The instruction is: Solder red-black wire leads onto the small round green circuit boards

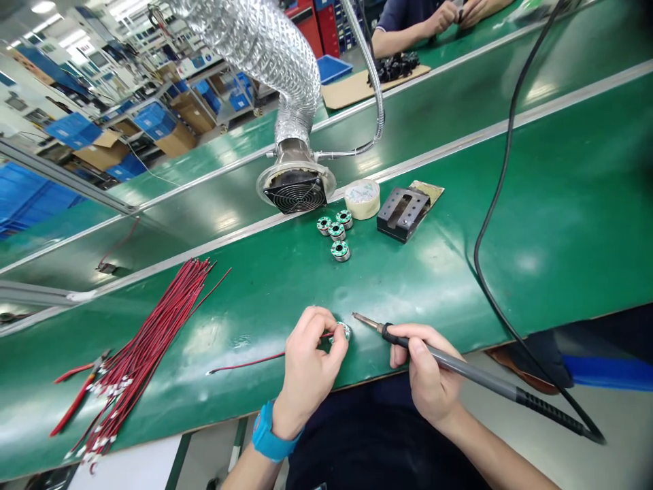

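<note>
My left hand (312, 357) is closed, pinching a red wire (255, 360) against a small round green-topped part (343, 332) near the table's front edge. The wire trails left across the green table. In my right hand (431, 374) a soldering iron (466, 371) is held like a pen. Its metal tip points left, a little to the right of the round part and apart from it. Several similar round parts (340, 250) stand farther back.
A bundle of red wires (158, 327) and red-handled pliers (76, 407) lie left. A fume duct (296, 184), tape roll (362, 199) and black metal holder (403, 212) stand behind. The iron's black cable (479, 238) loops right. Another person's hands (454, 15) work across the bench.
</note>
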`<action>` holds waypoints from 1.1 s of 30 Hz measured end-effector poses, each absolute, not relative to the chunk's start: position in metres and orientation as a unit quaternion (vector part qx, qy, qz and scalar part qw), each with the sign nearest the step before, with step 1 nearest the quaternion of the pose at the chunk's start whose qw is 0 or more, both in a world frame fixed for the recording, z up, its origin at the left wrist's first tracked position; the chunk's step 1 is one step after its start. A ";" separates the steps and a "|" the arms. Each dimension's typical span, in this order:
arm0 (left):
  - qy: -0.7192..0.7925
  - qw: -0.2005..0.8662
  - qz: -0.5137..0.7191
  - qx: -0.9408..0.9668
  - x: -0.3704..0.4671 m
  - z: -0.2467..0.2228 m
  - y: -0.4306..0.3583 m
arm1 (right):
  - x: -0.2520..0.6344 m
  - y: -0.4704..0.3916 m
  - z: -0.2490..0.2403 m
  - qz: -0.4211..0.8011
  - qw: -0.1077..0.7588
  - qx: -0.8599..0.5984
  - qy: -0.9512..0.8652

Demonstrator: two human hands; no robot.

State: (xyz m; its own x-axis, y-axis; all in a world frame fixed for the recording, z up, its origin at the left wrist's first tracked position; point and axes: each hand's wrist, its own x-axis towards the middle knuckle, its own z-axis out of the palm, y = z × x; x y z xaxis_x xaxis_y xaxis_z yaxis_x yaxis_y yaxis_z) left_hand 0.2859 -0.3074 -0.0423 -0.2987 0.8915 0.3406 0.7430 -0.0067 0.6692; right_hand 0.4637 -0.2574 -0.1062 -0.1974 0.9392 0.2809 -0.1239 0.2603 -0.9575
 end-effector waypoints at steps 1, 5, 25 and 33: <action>0.700 0.094 0.400 0.584 0.286 -0.042 -0.308 | 0.463 -0.257 -0.106 0.503 0.536 -0.344 -0.583; 0.705 0.099 0.391 0.583 0.285 -0.042 -0.308 | 0.461 -0.257 -0.106 0.507 0.542 -0.345 -0.575; 0.692 0.109 0.389 0.598 0.281 -0.045 -0.310 | 0.396 -0.125 -0.046 0.062 0.316 -0.153 -0.934; 0.671 0.106 0.228 0.698 0.263 -0.043 -0.323 | 0.382 -0.104 -0.075 0.089 0.295 -0.097 -0.946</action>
